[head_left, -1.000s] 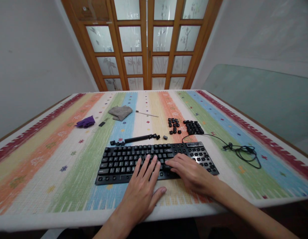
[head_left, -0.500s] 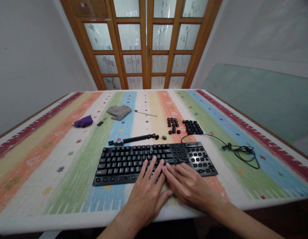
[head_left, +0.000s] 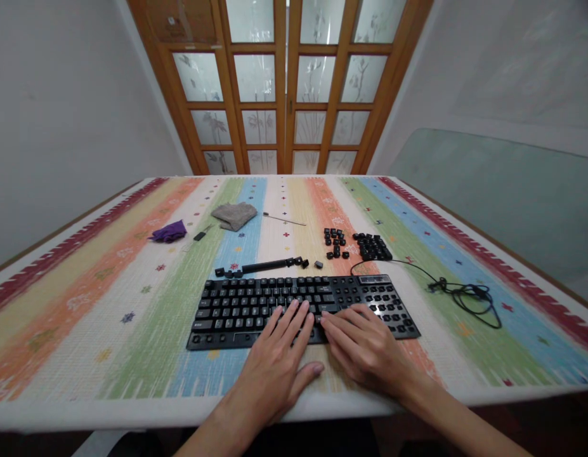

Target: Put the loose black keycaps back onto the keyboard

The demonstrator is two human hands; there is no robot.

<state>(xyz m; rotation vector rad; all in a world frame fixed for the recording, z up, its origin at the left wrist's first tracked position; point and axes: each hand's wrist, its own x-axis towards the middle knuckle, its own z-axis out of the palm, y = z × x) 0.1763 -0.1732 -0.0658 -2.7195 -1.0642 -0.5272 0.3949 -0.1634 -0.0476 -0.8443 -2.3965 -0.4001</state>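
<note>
A black keyboard (head_left: pixel 255 303) lies in front of me, with keycaps off its bottom row and its number pad. My left hand (head_left: pixel 284 355) rests flat over its middle keys, fingers stretched out and thumb apart. Beside it, my right hand (head_left: pixel 363 343) has its fingers curled and close together, the tips at the right end of the letter keys. Whatever is under those fingertips is hidden. Behind the keyboard lie a long black spacebar (head_left: pixel 265 266), a single loose keycap (head_left: pixel 318 264) and several more small keycaps.
Loose keycaps (head_left: pixel 372 247) stand in groups at the back right. The coiled cable (head_left: pixel 469 297) lies to the right. Farther back are a grey cloth (head_left: pixel 235 216), a purple cloth (head_left: pixel 169 231), a small black item (head_left: pixel 199 236) and a thin stick (head_left: pixel 287 219). A striped cloth covers the table.
My right hand has drawn slightly away from my left, with a wider gap between them. The whole view has shifted a little; the loose parts lie as before.
</note>
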